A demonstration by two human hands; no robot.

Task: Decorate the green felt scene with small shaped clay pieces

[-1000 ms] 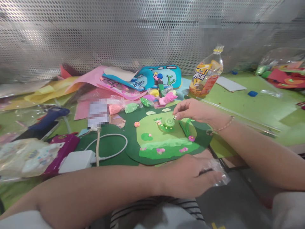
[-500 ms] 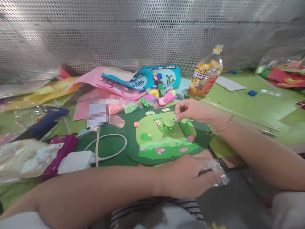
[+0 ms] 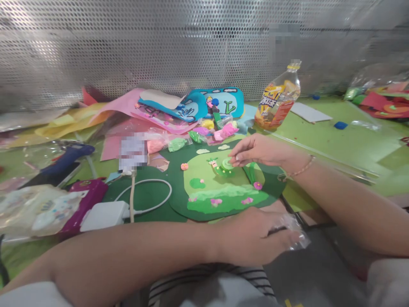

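In the head view, a green clay snail [image 3: 220, 171] with a spiral shell [image 3: 227, 163] and a pink face lies on a light green card panel backed by dark green card [image 3: 176, 187]. My right hand [image 3: 255, 150] reaches in from the right, its thumb and fingertips pinched together at the shell's right edge. Whatever is between those fingertips is hidden. My left hand [image 3: 255, 238] rests at the near edge of the card, closed around a crumpled clear plastic bag [image 3: 302, 238]. A green stem with a pink flower [image 3: 257, 185] stands right of the snail.
Small bags of coloured clay [image 3: 177, 144] lie behind the card. A tilted drink bottle [image 3: 276, 104] stands at the back right. To the left are a white charger [image 3: 105, 215] with its cable and a purple box [image 3: 84, 200]. A perforated metal panel [image 3: 159, 51] closes off the back.
My right hand has moved slightly left and down, bringing its fingertips from beside the snail's shell onto its right edge. My left hand keeps its hold on the plastic bag.
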